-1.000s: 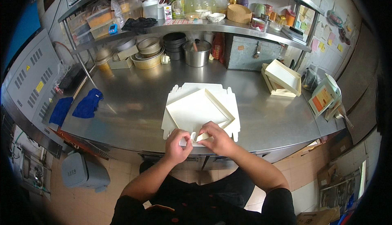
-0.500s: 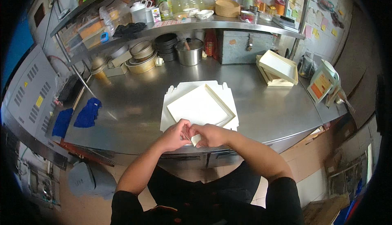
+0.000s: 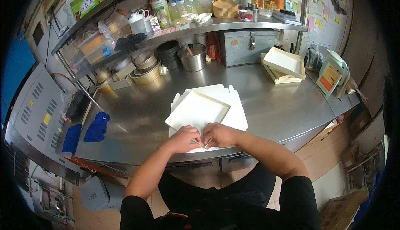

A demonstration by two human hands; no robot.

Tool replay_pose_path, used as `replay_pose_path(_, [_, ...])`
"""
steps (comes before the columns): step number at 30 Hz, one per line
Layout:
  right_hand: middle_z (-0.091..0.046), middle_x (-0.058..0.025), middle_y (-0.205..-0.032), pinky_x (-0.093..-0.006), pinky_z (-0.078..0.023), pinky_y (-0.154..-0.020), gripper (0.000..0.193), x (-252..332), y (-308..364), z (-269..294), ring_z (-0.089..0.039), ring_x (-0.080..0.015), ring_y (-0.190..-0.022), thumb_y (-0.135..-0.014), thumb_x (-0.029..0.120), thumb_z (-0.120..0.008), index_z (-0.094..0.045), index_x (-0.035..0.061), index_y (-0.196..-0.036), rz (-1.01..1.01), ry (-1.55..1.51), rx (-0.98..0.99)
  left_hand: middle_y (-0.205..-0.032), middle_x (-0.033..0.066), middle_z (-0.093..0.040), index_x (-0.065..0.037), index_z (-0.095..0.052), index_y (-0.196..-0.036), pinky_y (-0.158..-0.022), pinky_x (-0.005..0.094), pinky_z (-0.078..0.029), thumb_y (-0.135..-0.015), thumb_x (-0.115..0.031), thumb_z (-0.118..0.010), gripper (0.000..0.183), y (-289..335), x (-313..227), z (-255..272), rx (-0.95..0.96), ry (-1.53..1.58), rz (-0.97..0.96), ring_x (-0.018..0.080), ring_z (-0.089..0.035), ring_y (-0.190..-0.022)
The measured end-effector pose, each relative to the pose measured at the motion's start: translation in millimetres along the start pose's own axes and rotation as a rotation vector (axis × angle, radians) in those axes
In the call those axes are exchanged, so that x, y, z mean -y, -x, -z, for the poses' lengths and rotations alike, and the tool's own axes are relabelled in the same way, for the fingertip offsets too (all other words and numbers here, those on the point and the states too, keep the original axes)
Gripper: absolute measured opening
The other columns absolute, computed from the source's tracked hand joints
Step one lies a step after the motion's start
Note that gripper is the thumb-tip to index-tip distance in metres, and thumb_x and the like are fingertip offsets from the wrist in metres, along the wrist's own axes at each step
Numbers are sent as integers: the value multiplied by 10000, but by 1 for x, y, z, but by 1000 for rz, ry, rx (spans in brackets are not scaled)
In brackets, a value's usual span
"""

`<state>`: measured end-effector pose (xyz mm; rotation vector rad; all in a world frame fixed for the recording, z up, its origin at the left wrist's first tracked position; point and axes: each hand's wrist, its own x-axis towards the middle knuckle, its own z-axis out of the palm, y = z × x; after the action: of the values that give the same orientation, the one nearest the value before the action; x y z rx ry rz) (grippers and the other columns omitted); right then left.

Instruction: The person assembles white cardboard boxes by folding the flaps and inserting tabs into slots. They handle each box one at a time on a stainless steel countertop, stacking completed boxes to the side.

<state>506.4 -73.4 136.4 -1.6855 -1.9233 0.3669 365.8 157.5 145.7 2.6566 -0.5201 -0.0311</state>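
Observation:
A shallow white cardboard tray with raised edges (image 3: 198,110) sits askew on a flat white die-cut cardboard sheet (image 3: 237,113), at the front of the steel table. At the tray's near corner, my left hand (image 3: 186,140) pinches the cardboard wall with its fingers closed. Right beside it, my right hand (image 3: 221,135) has its fingers closed on the same corner. The two hands nearly touch, and their fingers hide most of the corner's folds.
On the steel table (image 3: 141,117), more shallow cardboard trays (image 3: 285,63) are stacked at the right, near a metal box (image 3: 246,48). Pots and round pans (image 3: 146,73) stand at the back. Blue cloths (image 3: 96,128) lie at the left. A loaded shelf (image 3: 175,29) runs above.
The tray has turned on the sheet beneath it. My hands have shifted a little to the right and still work closely together at its near corner. The view has moved slightly.

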Motion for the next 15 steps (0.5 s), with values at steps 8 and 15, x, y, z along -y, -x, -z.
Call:
replay_pose_path(8, [-747, -62, -1086, -485, -486, -1031, 187, 15, -1, 3, -665, -320, -1155, -887, 234, -864, -750, 109, -967, -123, 57, 5, -1089, 47, -702, -122, -699, -987, -1044, 458, -463, -858, -242, -884, 255, -7, -28, 11, 51, 11, 206, 320, -617, -1143])
replay_pose_path(15, [-735, -59, -1113, -473, -470, -1049, 161, 8, 16, -9, -655, -321, -1160, -884, 242, -859, -806, 127, -983, 17, 23, -208, -976, 6, -693, -172, -779, -934, -1018, 434, -430, -851, -212, -878, 135, 11, -2, -16, -200, 36, -61, 280, -629, -1056])
